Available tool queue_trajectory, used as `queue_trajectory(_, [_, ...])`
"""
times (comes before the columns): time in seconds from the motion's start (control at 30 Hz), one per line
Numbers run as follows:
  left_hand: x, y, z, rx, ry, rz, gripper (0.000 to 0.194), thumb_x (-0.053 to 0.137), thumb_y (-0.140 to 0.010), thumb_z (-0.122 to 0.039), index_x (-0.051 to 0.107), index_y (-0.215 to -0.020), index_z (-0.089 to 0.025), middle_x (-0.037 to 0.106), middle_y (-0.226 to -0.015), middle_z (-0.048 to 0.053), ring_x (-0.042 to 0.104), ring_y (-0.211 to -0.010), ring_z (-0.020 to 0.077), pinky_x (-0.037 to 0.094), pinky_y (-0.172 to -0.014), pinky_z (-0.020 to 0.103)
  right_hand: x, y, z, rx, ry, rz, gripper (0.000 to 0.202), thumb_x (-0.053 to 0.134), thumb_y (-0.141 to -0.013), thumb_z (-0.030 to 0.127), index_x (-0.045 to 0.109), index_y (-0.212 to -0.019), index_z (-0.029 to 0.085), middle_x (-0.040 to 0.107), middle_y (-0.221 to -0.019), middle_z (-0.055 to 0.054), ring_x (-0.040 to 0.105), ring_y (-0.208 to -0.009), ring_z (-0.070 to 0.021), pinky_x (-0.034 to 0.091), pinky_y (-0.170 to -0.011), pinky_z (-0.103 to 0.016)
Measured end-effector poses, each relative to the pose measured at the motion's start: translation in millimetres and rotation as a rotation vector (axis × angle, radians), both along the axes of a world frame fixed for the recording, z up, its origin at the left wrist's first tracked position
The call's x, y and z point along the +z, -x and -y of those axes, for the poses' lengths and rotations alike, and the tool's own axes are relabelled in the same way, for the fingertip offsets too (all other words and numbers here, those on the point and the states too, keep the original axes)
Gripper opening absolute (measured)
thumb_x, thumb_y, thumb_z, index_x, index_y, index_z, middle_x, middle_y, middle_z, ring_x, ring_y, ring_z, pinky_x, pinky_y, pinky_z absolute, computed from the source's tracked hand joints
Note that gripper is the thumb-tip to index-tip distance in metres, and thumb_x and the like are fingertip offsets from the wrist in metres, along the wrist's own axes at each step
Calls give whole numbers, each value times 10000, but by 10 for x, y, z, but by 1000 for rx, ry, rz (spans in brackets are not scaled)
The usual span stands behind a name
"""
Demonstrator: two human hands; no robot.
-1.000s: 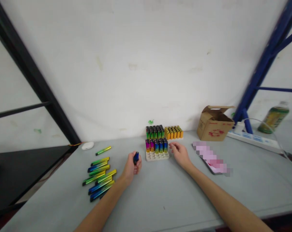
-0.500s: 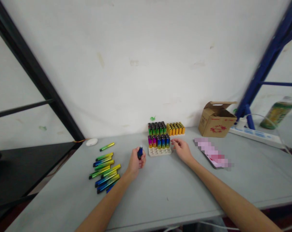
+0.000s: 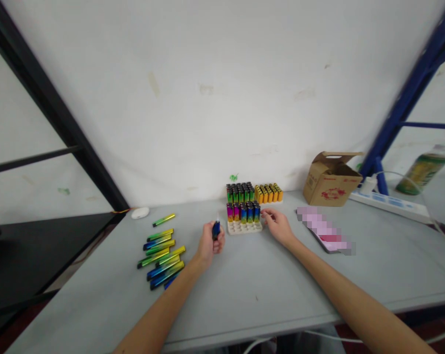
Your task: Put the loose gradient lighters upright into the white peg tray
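A lit lighter (image 3: 216, 230) is gripped in the left hand (image 3: 208, 242). Loose lighters (image 3: 166, 276) lie left of that hand; right of it, a tray (image 3: 244, 229) holds upright lighters (image 3: 250, 214), with the right hand (image 3: 277, 225) just beside, curled, its hold unclear.

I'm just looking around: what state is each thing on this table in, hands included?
Left hand: closed around a blue lighter.
Blue lighter: held upright, apparently lit.
Right hand: fingers curled beside the front rack; contact unclear.
Front rack: partly filled.
Racked lighters: standing upright.
Loose lighters: lying on their sides.
Cardboard box: flap raised, open.
Phone: lying flat, screen blurred.
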State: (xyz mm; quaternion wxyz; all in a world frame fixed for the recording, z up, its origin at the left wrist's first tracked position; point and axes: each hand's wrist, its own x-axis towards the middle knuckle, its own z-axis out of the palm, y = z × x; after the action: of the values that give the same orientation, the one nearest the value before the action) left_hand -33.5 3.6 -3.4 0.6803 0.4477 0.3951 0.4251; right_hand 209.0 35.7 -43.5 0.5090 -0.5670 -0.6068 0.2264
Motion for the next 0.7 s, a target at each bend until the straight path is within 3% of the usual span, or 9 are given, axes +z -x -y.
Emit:
queue_trajectory(0.23, [44, -39, 46, -27, 4, 30, 473, 294, -806, -610, 414, -621, -192, 270, -453, -75, 228, -370, 63, 157, -370, 185, 15, 7, 18, -5, -9, 6, 305, 462, -805, 367, 677, -877, 163, 713, -840, -49, 617, -652, -182, 479, -664, -310])
queue_trajectory(0.37, [71, -63, 56, 7, 4, 123, 327, 338, -818, -436, 489, -725, -162, 366, -515, -50, 348, -434, 82, 287, -418, 195, 14, 3, 18, -3, 1, 10, 319, 458, -809, 376, 675, -888, 155, 710, -848, -59, 614, -661, -187, 480, -659, -314])
queue_trajectory(0.5, [24, -82, 15, 94, -85, 64, 175, 498, -774, -302, 534, -803, -133, 493, -600, -22, 453, -512, 87, 368, -484, 204, 69, 9, 65, -57, -65, -6, 338, 449, -831, 387, 680, -875, 144, 706, -814, -76, 621, -690, -197, 483, -672, -319])
queue_trajectory(0.7, [-35, -143, 19, 53, -191, -38, 418, 707, -682, -444, 547, -930, -148, 641, -765, 32, 620, -680, 158, 484, -594, 269, 254, 177, 300, 43, -198, 24, 296, 484, -861, 398, 658, -940, 172, 699, -909, -81, 633, -800, -198, 494, -675, -295])
